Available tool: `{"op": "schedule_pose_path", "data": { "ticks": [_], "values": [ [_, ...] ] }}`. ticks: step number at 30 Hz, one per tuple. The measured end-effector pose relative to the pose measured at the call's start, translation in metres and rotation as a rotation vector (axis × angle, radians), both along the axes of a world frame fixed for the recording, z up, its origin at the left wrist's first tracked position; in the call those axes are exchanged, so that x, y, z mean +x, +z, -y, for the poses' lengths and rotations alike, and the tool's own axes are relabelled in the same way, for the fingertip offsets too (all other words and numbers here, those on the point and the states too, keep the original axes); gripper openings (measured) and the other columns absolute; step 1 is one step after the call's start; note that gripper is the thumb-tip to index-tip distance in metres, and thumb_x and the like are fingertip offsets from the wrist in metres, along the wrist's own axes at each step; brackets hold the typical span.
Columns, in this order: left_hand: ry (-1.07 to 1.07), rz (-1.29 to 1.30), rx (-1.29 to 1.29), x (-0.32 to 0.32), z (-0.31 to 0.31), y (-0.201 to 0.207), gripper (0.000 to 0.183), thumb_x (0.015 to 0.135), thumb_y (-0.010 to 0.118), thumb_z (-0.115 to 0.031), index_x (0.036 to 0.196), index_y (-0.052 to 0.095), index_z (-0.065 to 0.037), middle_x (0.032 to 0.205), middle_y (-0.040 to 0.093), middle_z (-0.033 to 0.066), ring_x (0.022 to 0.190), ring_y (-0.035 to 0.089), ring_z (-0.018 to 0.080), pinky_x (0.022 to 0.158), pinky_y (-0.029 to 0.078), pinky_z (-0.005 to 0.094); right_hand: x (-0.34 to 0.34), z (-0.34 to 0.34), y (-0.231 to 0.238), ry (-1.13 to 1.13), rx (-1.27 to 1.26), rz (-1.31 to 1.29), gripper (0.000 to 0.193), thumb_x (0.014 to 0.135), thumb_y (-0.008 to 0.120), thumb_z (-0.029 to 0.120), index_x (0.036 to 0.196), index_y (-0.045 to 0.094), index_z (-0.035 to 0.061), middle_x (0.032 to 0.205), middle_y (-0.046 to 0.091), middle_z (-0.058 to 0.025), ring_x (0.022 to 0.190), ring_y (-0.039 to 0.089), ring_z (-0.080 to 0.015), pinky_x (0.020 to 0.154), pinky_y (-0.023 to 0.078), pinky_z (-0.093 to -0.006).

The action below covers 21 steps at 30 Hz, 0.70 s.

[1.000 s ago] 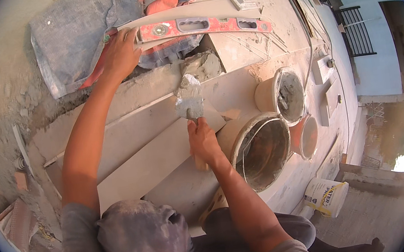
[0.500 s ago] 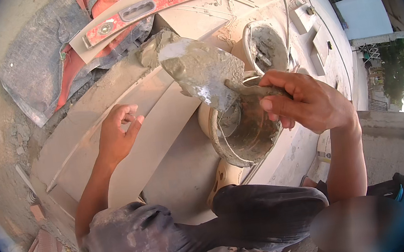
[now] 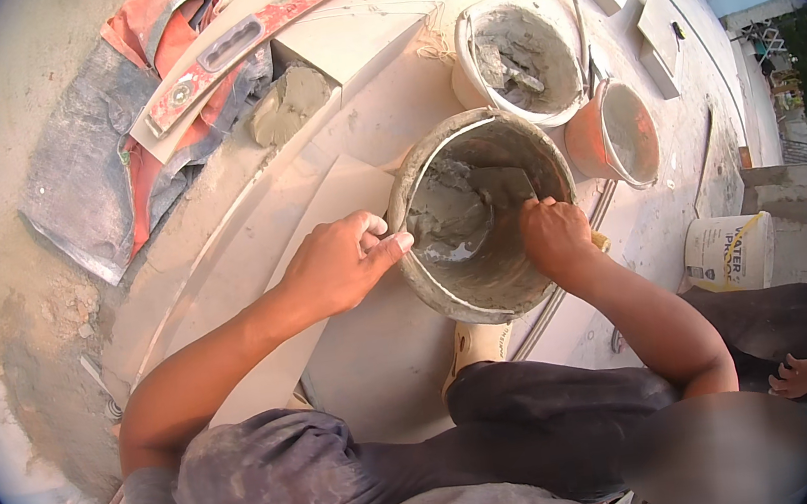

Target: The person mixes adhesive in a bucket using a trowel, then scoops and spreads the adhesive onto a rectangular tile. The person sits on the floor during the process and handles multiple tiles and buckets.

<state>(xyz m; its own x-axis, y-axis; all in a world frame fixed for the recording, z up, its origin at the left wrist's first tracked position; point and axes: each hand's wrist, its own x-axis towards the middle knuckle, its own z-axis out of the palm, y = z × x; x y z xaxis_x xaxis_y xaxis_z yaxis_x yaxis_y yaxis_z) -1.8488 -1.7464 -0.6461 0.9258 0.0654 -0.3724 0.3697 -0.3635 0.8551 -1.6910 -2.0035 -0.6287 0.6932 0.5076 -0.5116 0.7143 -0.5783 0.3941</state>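
Note:
A mortar-caked bucket (image 3: 420, 285) stands in front of me with wet grey mortar (image 3: 449, 208) inside. My left hand (image 3: 349, 261) is at its left rim, thumb over the edge and fingers curled in a grip. My right hand (image 3: 558, 233) reaches into the bucket from the right, its fingers closed round the handle of a trowel. The trowel's blade (image 3: 504, 185) lies against the mortar, partly coated in it; the handle is mostly hidden by my fist. A mound of mortar (image 3: 291, 105) sits beyond the bucket to the left.
Behind stand a white bucket (image 3: 557, 107) with mortar scraps and an orange bucket (image 3: 590, 133). A red spirit level (image 3: 270, 25) lies at far left near a grey-and-orange cloth (image 3: 73, 182). Pale tiles (image 3: 346, 194) lie left of the bucket. Another person's hand (image 3: 796, 375) shows at right.
My right hand has lowered the trowel from above the tiles into the bucket. My left hand has moved right to the bucket's rim. The mortar mound is now uncovered.

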Motion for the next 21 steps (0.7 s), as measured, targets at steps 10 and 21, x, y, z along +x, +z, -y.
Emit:
{"op": "schedule_pose_path", "data": {
  "ticks": [10, 21],
  "values": [
    [0.194, -0.091, -0.289, 0.009, 0.009, -0.019, 0.031, 0.097, 0.066, -0.025, 0.097, 0.061, 0.006, 0.083, 0.07, 0.0149, 0.074, 0.07, 0.0176, 0.065, 0.058, 0.0294, 0.016, -0.001, -0.006, -0.162, 0.124, -0.477, 0.025, 0.089, 0.056, 0.015, 0.101, 0.069, -0.0019, 0.099, 0.072, -0.0213, 0.092, 0.071, -0.0369, 0.082, 0.057, -0.0439],
    [0.225, -0.1, -0.396, 0.006, 0.009, -0.023, 0.032, 0.096, 0.067, -0.026, 0.097, 0.062, 0.006, 0.085, 0.069, 0.0139, 0.076, 0.07, 0.0171, 0.066, 0.058, 0.03, -0.002, 0.004, -0.03, -0.272, 0.306, -0.608, 0.037, 0.089, 0.063, 0.03, 0.104, 0.07, -0.0031, 0.094, 0.069, -0.0278, 0.095, 0.067, -0.0432, 0.089, 0.052, -0.048]
  ]
}}
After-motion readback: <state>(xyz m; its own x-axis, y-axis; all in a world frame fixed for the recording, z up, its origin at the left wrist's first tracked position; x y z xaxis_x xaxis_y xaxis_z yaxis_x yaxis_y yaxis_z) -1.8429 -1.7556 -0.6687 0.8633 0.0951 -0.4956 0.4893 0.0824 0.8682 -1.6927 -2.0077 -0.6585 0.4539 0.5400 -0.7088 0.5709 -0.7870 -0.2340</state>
